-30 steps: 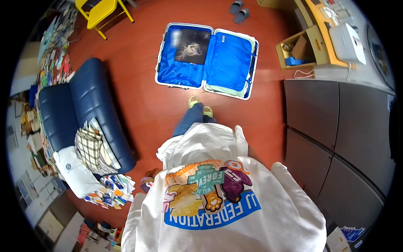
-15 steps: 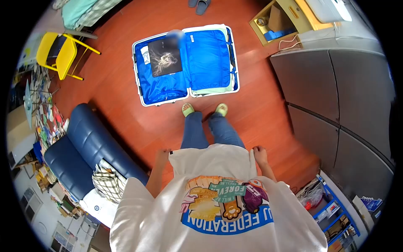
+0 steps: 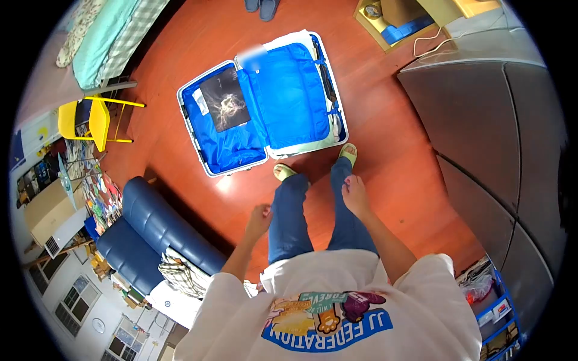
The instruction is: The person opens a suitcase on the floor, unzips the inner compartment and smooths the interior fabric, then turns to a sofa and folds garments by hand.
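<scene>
My left hand (image 3: 259, 219) hangs in front of my left thigh, fingers curled in, with nothing visible in it. Over the right leg of my blue jeans (image 3: 290, 216), my right hand (image 3: 354, 191) is loosely closed, and I see nothing in it either. The hem of my white T-shirt (image 3: 322, 262) hangs free of both hands. Ahead of my feet an open suitcase (image 3: 218, 172) lies on the floor with a blue lining. A dark square item with a pale wispy print (image 3: 224, 99) lies in its left half. The right half bears a blue divider panel (image 3: 289, 96).
A navy sofa (image 3: 162, 222) with a plaid cloth (image 3: 180, 274) stands at left, near a yellow folding chair (image 3: 99, 123). Grey cabinet doors (image 3: 463, 126) line the right side. Grey slippers (image 3: 268, 8) lie beyond the suitcase on the red wood floor (image 3: 397, 198).
Both hands have let go of the shirt hem and moved forward over my legs. My right foot has stepped beside the suitcase's right half. The view has turned and shifted.
</scene>
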